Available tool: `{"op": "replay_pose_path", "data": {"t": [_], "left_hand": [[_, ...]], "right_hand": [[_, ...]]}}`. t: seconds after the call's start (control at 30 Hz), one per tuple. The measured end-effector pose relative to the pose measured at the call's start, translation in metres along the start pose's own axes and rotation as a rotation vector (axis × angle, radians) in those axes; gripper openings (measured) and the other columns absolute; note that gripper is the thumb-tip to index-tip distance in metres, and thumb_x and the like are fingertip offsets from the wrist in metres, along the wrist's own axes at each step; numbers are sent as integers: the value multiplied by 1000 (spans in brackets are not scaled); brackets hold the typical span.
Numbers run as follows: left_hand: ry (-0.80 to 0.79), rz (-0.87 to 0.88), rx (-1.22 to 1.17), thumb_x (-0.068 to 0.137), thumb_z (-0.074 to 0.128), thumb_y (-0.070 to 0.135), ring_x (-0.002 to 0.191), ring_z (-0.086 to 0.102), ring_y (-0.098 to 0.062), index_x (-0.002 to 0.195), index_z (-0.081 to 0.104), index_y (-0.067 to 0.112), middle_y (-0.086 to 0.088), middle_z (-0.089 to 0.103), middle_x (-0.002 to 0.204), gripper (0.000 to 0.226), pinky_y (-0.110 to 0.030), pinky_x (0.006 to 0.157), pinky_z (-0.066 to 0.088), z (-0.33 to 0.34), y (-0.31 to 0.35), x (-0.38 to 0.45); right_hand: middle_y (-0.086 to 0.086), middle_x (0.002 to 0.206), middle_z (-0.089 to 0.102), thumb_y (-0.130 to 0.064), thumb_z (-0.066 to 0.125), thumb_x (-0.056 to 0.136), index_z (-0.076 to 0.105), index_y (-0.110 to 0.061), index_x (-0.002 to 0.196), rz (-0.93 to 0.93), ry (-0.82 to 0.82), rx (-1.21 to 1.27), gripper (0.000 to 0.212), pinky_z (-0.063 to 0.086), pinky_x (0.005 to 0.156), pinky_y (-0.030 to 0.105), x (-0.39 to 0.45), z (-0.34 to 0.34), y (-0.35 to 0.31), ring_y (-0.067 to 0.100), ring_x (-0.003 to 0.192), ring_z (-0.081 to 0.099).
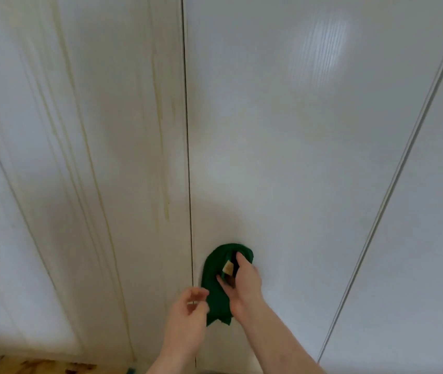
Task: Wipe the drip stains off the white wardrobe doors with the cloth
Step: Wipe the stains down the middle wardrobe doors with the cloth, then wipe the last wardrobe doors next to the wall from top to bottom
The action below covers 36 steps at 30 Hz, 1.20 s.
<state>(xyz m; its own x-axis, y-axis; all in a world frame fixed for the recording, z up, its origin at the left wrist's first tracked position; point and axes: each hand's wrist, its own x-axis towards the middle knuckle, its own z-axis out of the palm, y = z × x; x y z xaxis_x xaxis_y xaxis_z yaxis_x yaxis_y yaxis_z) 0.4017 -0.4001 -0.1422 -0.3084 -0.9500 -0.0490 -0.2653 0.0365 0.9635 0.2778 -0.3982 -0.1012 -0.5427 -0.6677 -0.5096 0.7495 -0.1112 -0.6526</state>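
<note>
White wardrobe doors (282,130) fill the view. Yellowish drip stains (161,147) run down the left door, next to the dark gap between two doors. A green cloth (216,276) with a small tan label lies against the lower part of the middle door. My right hand (244,284) grips the cloth and presses it to the door, thumb and fingers curled around its fold. My left hand (188,317) hovers just left of the cloth's lower end, fingers loosely curled, holding nothing.
More streaks (61,136) run down the far left of the left door. A second door gap (393,190) slants down on the right. A strip of wooden floor (26,367) shows at the bottom left.
</note>
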Motion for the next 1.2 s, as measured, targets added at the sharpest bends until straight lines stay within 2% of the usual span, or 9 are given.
{"op": "replay_pose_path", "data": {"t": [0.1, 0.23, 0.37, 0.5, 0.63, 0.83, 1.03, 1.1, 1.2], "left_hand": [[-191, 18, 53, 91, 57, 2, 93, 62, -2, 103, 67, 27, 7, 66, 111, 29, -7, 68, 43, 8, 20, -16], [-289, 202, 116, 92, 54, 6, 106, 57, -4, 127, 53, 39, 12, 50, 125, 48, -6, 71, 45, 15, 82, -18], [-339, 344, 152, 92, 52, 4, 124, 45, -12, 151, 35, 36, 11, 30, 146, 70, -21, 90, 53, 14, 154, -10], [-313, 407, 271, 93, 53, 9, 127, 39, -16, 160, 15, 31, 7, 20, 156, 80, -24, 102, 39, 9, 216, -6], [-227, 445, 370, 92, 52, 11, 137, 37, -24, 161, 11, 29, 7, 12, 161, 83, -34, 115, 35, -3, 252, -6], [-54, 551, 445, 90, 61, 19, 143, 27, -26, 161, 2, 31, 4, 5, 162, 92, -39, 118, 33, -15, 304, 0], [230, 787, 620, 91, 66, 39, 138, 25, -28, 160, 3, 30, -5, 12, 155, 93, -40, 109, 39, -25, 382, 20], [337, 888, 670, 89, 66, 43, 137, 27, -30, 159, 5, 31, -7, 14, 156, 93, -43, 109, 40, -27, 413, 33], [492, 1048, 747, 91, 64, 41, 140, 25, -32, 159, 12, 29, -9, 15, 160, 87, -48, 113, 35, -35, 451, 45]], "right_hand": [[15, 114, 64, -21, 59, 104, 60, -8, 113, -46, -88, -64, 16, 59, 79, 43, -29, 8, -45, 33, 104, 62], [16, 111, 66, -28, 57, 106, 62, -9, 102, -125, -177, -181, 20, 58, 81, 42, -71, 23, -106, 31, 101, 65], [12, 115, 67, -36, 57, 105, 61, -9, 119, -232, -269, -325, 30, 59, 80, 36, -113, 34, -165, 28, 103, 67], [13, 137, 59, -33, 56, 106, 56, -8, 137, -332, -321, -505, 40, 59, 88, 38, -159, 36, -217, 30, 116, 65], [7, 137, 56, -23, 56, 105, 52, -8, 143, -438, -295, -613, 40, 59, 89, 38, -199, 26, -255, 29, 116, 64], [1, 127, 67, -14, 58, 103, 69, -18, 120, -657, -241, -748, 21, 61, 84, 35, -237, -2, -296, 20, 107, 71], [-8, 121, 67, -10, 57, 98, 70, -26, 113, -1008, -204, -818, 25, 61, 87, 32, -263, 19, -337, 12, 102, 71], [-11, 116, 68, -13, 57, 98, 69, -34, 111, -1150, -181, -838, 28, 59, 80, 23, -264, 36, -351, 11, 96, 71], [-11, 111, 66, -10, 54, 99, 68, -38, 104, -1359, -170, -815, 32, 49, 56, 12, -263, 62, -364, 11, 95, 68]]}}
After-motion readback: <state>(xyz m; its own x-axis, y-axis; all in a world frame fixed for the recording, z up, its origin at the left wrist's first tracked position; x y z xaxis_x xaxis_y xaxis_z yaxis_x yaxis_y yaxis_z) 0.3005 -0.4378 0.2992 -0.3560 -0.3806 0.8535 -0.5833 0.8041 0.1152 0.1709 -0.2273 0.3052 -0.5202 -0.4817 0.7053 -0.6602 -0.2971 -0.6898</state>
